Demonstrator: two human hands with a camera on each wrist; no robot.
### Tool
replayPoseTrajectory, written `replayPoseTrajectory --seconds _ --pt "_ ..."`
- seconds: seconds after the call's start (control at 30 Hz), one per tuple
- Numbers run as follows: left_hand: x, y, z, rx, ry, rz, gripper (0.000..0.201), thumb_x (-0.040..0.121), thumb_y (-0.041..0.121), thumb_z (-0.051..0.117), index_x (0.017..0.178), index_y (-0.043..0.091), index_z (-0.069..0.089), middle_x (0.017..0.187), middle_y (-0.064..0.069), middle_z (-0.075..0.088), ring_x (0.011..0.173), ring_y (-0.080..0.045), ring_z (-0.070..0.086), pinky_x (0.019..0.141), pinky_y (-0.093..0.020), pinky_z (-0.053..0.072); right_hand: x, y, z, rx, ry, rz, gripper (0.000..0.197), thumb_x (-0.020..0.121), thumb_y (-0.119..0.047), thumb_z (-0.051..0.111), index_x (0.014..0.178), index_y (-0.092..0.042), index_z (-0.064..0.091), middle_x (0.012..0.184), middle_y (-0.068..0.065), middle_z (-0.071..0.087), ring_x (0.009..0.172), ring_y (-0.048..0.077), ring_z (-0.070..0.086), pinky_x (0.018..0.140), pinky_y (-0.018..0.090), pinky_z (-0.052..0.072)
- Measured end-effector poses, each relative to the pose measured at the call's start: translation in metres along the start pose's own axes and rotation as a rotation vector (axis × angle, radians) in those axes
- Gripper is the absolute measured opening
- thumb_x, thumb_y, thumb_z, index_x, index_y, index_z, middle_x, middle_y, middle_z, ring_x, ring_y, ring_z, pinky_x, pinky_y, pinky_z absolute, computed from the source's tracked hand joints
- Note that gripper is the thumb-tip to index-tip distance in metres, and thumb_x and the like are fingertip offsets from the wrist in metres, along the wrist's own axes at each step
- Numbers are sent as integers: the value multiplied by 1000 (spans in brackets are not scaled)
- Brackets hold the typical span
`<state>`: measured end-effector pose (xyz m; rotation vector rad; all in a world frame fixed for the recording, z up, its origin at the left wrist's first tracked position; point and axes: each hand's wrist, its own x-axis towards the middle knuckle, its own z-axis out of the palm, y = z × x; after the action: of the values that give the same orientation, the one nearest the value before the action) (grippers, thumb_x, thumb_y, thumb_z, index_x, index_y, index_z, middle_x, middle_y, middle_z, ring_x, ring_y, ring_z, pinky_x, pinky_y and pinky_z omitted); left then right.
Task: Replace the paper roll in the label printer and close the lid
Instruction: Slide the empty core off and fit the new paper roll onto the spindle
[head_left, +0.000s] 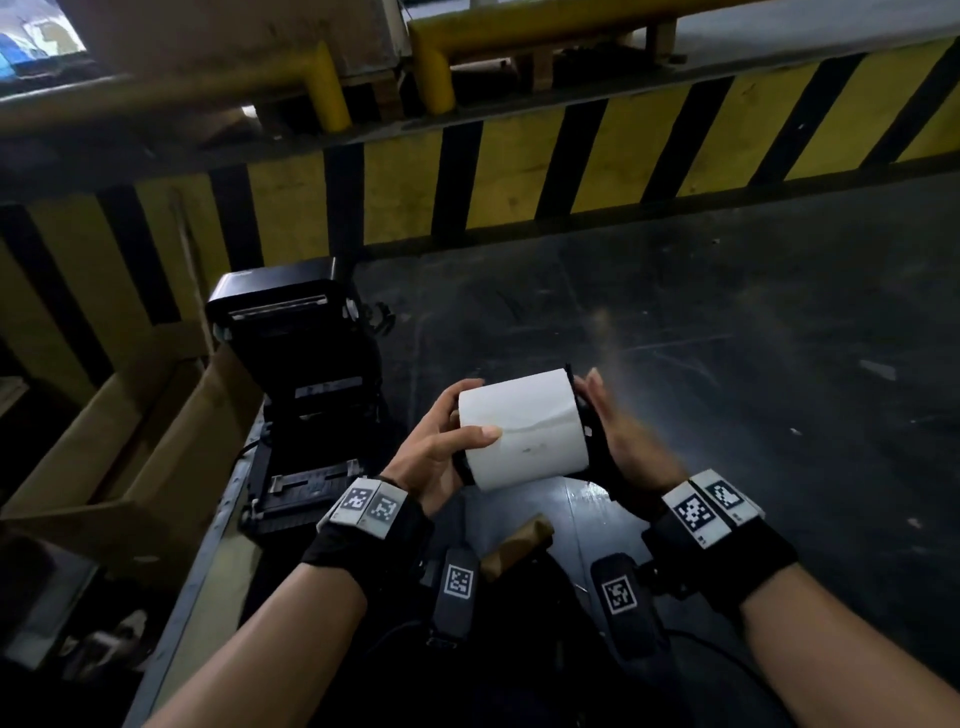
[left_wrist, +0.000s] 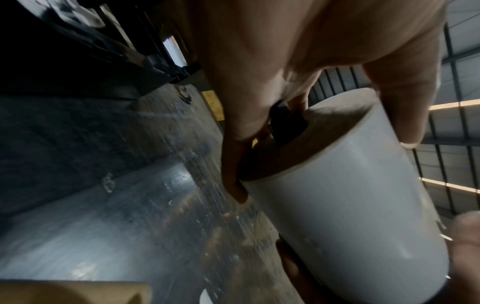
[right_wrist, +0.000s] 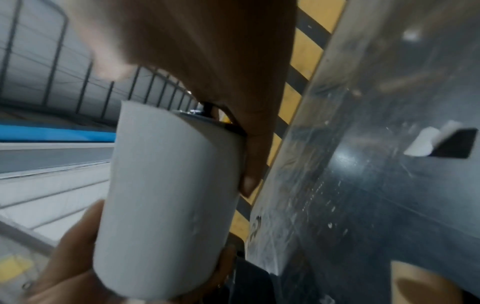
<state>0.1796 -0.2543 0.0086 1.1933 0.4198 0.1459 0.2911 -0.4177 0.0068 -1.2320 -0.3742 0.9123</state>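
A full white paper roll (head_left: 524, 428) is held up over the dark floor between both hands. My left hand (head_left: 470, 413) grips its left end, thumb lying across the paper. My right hand (head_left: 605, 415) cups the right end, where the flange of a black spindle (head_left: 584, 415) sits against the roll. The spindle's stub (left_wrist: 287, 123) pokes out of the roll (left_wrist: 350, 195) at the left end. One right-hand finger (right_wrist: 253, 156) lies over the flange rim beside the roll (right_wrist: 168, 195). The black label printer (head_left: 306, 395) stands to the left with its lid tipped up and its bay showing no roll.
An empty brown cardboard core (head_left: 519, 540) lies on the floor just below my hands. An open cardboard box (head_left: 130, 441) stands left of the printer. A yellow-and-black striped barrier (head_left: 519, 171) runs along the back. Dark scratched floor (head_left: 727, 338) stretches to the right.
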Motion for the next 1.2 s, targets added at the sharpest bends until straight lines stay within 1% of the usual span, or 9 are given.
replayPoseTrajectory --seconds 0.1,0.27,0.37,0.47,0.53,0.6,0.77,1.07,1.2 --pt "-6 -11 -5 -24 14 -37 72 54 14 75 122 25 52 115 -3 60 106 -29 56 80 -47 51 2 10 6 -65 65 -28 26 84 -40 57 108 -32 61 116 9 63 95 21 63 77 43 55" --pt "-12 -29 -14 12 49 -75 68 64 10 73 125 28 50 119 -3 59 109 -29 57 86 -52 51 7 30 10 -62 130 26 23 86 -34 53 107 -30 63 118 13 64 103 31 63 73 44 55" --pt "-13 -41 -27 132 128 -90 58 66 36 72 121 39 53 122 3 59 112 -19 56 89 -51 47 10 40 3 -50 159 60 21 85 -33 54 102 -29 65 114 12 66 95 27 63 68 39 55" --pt "-16 -56 -48 436 296 -85 59 62 59 66 118 39 58 125 -4 60 110 -13 56 86 -35 46 12 46 -7 -39 191 80 18 85 -32 55 98 -33 67 104 4 67 89 21 62 69 38 53" --pt "-20 -68 -65 826 345 -92 55 71 45 72 122 27 59 121 -10 62 109 -19 60 90 -25 43 12 50 -15 -34 213 103 23 85 -33 55 105 -31 64 105 3 66 88 20 61 65 35 54" --pt "-26 -79 -74 1126 302 -146 57 73 29 76 126 19 58 124 -11 60 113 -24 58 94 -22 40 10 51 -20 -41 222 115 26 85 -33 54 108 -27 63 103 4 65 85 19 62 59 31 54" --pt "-34 -97 -80 1395 194 -291 63 70 33 76 128 25 54 132 -5 50 121 -23 51 101 -27 41 7 56 -25 -60 226 116 24 85 -32 54 105 -23 63 98 4 64 83 17 60 59 29 51" --pt "-32 -108 -78 1350 300 -333 34 72 22 74 104 15 65 111 -9 65 103 -26 62 86 -29 49 -1 57 -15 -72 199 108 21 85 -32 54 103 -24 64 98 4 65 83 17 61 58 28 52" --pt "-31 -110 -80 1236 330 -311 19 75 14 71 94 14 68 92 -6 68 89 -23 65 76 -24 48 -6 55 -11 -73 218 86 20 85 -30 55 101 -25 65 98 4 66 84 18 61 61 31 51"
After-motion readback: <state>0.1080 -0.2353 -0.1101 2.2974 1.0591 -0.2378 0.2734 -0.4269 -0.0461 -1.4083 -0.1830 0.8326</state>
